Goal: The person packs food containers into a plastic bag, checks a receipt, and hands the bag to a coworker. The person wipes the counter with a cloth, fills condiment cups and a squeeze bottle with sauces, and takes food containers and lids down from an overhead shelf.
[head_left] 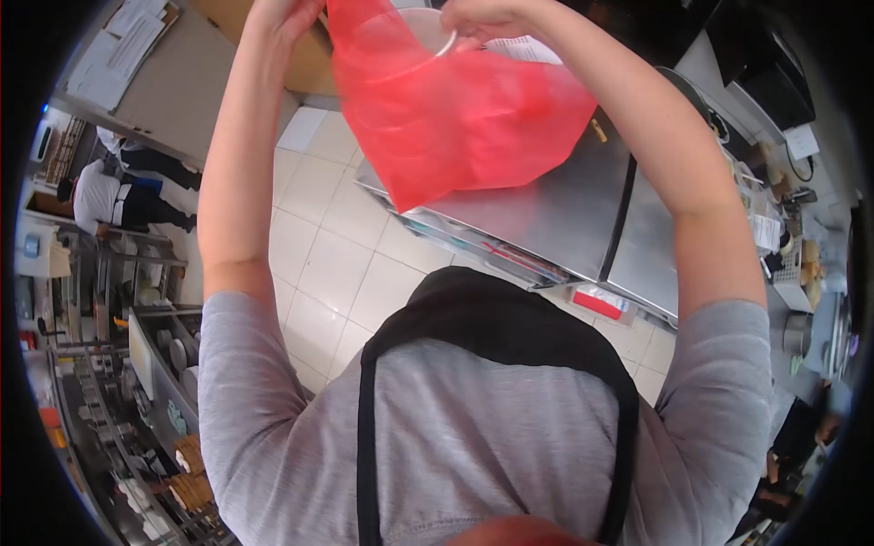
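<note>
A thin red plastic bag (464, 127) hangs spread out in front of me, above a steel counter (583, 214). My left hand (289, 13) is closed on the bag's upper left edge, with its fingertips partly cut off by the top of the view. The rim of a white round container (452, 42) shows at the bag's mouth, and its lower part is seen faintly through the red plastic. My right hand (482, 20) has its fingers closed at that rim, on the right side. Whether those fingers also pinch the bag is unclear.
Printed paper (523, 49) lies behind the bag. A black appliance (760, 68) stands at the upper right. Below the counter top are shelves with items and a red box (597, 304). Two other people (100, 196) bend near racks at left. Tiled floor (332, 237) lies between.
</note>
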Available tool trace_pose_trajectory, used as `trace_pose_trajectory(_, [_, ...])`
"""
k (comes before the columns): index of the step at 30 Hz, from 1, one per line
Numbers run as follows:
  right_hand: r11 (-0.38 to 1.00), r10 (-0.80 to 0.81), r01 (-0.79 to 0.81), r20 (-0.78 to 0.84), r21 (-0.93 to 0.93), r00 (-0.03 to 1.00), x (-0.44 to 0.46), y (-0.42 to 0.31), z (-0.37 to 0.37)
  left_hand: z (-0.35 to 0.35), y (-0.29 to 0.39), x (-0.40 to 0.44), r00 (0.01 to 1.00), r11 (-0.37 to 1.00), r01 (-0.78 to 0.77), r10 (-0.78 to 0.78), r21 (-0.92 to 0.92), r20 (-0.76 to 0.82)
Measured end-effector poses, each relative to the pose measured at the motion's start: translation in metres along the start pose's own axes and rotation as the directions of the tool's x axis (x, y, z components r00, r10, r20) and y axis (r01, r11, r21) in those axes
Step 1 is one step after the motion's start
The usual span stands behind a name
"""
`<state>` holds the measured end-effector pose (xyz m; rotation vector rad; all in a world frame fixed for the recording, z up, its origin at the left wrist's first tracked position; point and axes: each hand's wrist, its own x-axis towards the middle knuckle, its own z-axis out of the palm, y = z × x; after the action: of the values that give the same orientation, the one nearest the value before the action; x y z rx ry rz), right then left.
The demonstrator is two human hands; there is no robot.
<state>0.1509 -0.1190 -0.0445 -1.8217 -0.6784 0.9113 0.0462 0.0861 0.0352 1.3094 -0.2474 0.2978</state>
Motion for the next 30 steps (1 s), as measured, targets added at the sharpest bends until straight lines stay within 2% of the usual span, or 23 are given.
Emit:
trace_pose_trajectory(1, [1.000,-0.023,0.024,-0.073,0.014,0.997,-0.007,-0.005,0.008,0.009,0.002,0.002,1.000,1.000,0.002,-0.002,-0.004,0.009])
trace_pose_trajectory(2, [0.998,-0.047,0.051,-0.143,0.027,0.989,-0.010,-0.010,0.015,0.016,0.004,0.004,0.998,0.997,0.024,-0.027,0.070,0.049])
trace_pose_trajectory(3, [0.998,-0.045,0.050,-0.147,0.028,0.988,-0.005,-0.009,0.019,0.021,0.006,0.004,0.995,0.989,0.043,-0.056,0.144,0.084])
trace_pose_trajectory(5, [0.968,-0.012,-0.056,-0.269,-0.244,0.963,0.015,0.009,0.029,0.032,0.016,-0.001,0.993,0.991,0.013,-0.028,0.130,0.111])
trace_pose_trajectory(6, [0.928,-0.169,0.027,-0.355,-0.372,0.920,0.013,0.011,0.039,0.036,0.019,-0.002,0.990,0.993,-0.019,0.003,0.117,0.138])
trace_pose_trajectory(7, [0.929,-0.168,0.026,-0.359,-0.370,0.918,0.005,0.008,0.032,0.036,0.020,-0.002,0.990,0.993,-0.018,0.002,0.117,0.142])
trace_pose_trajectory(9, [0.756,-0.287,-0.070,-0.426,-0.651,0.858,-0.027,-0.001,0.018,0.027,0.026,-0.005,0.994,0.993,0.012,-0.025,0.119,0.106])
trace_pose_trajectory(10, [0.551,-0.529,-0.007,-0.355,-0.835,0.771,-0.048,0.008,0.007,0.023,0.027,-0.007,0.994,0.993,0.015,-0.027,0.114,0.105])
trace_pose_trajectory(11, [0.517,-0.440,-0.147,-0.408,-0.844,0.800,-0.091,-0.006,0.011,0.019,0.029,-0.010,0.995,0.994,0.036,-0.045,0.105,0.085])
trace_pose_trajectory(13, [0.294,-0.218,-0.402,-0.470,-0.867,0.855,-0.120,0.024,-0.011,0.012,0.033,-0.017,0.996,0.993,0.076,-0.081,0.092,0.047])
trace_pose_trajectory(14, [0.453,-0.203,-0.362,-0.490,-0.815,0.848,-0.122,0.053,-0.035,0.011,0.035,-0.021,0.994,0.992,0.088,-0.093,0.087,0.061])
trace_pose_trajectory(15, [0.395,0.021,-0.383,-0.409,-0.835,0.912,-0.140,0.036,-0.043,0.014,0.037,-0.025,0.994,0.993,0.085,-0.091,0.085,0.057])
trace_pose_trajectory(16, [0.296,-0.124,-0.414,-0.464,-0.861,0.877,-0.141,0.051,-0.058,0.017,0.038,-0.028,0.996,0.990,0.085,-0.088,0.110,0.018])
trace_pose_trajectory(17, [0.197,-0.172,-0.433,-0.466,-0.880,0.868,-0.130,0.072,-0.081,0.020,0.039,-0.030,0.996,0.987,0.090,-0.088,0.136,-0.020])
trace_pose_trajectory(19, [0.254,-0.130,-0.376,-0.417,-0.891,0.900,-0.137,0.064,-0.085,0.019,0.040,-0.026,0.996,0.990,0.090,-0.092,0.112,0.010])
trace_pose_trajectory(21, [0.505,-0.418,-0.339,-0.569,-0.794,0.709,-0.139,0.048,-0.086,0.022,0.041,-0.020,0.996,0.993,0.080,-0.083,0.086,0.038])
trace_pose_trajectory(22, [0.537,-0.575,-0.218,-0.543,-0.815,0.612,-0.141,0.044,-0.085,0.024,0.042,-0.020,0.998,0.995,0.059,-0.059,0.085,-0.001])
trace_pose_trajectory(23, [0.536,-0.577,-0.211,-0.537,-0.817,0.616,-0.139,0.044,-0.079,0.025,0.043,-0.021,0.998,0.995,0.041,-0.037,0.086,-0.043])
trace_pose_trajectory(25, [0.732,-0.629,-0.036,-0.696,-0.680,0.346,-0.130,0.051,-0.065,0.021,0.037,-0.017,0.998,0.997,0.047,-0.043,0.069,-0.054])
trace_pose_trajectory(26, [0.800,-0.583,0.116,-0.720,-0.588,0.376,-0.113,0.069,-0.067,0.020,0.035,-0.016,0.997,0.998,0.051,-0.048,0.049,-0.058])
trace_pose_trajectory(27, [0.773,-0.634,0.298,-0.665,-0.560,0.393,-0.084,0.101,-0.080,0.023,0.037,-0.018,0.997,0.997,0.053,-0.049,0.055,-0.066])
trace_pose_trajectory(29, [0.885,-0.330,0.451,-0.840,-0.116,0.431,-0.081,0.094,-0.098,0.031,0.045,-0.022,0.997,0.993,0.066,-0.061,0.095,-0.048])
trace_pose_trajectory(30, [0.707,-0.290,0.690,-0.827,0.154,0.481,-0.096,0.079,-0.104,0.029,0.053,-0.022,0.996,0.993,0.086,-0.085,0.080,-0.027])
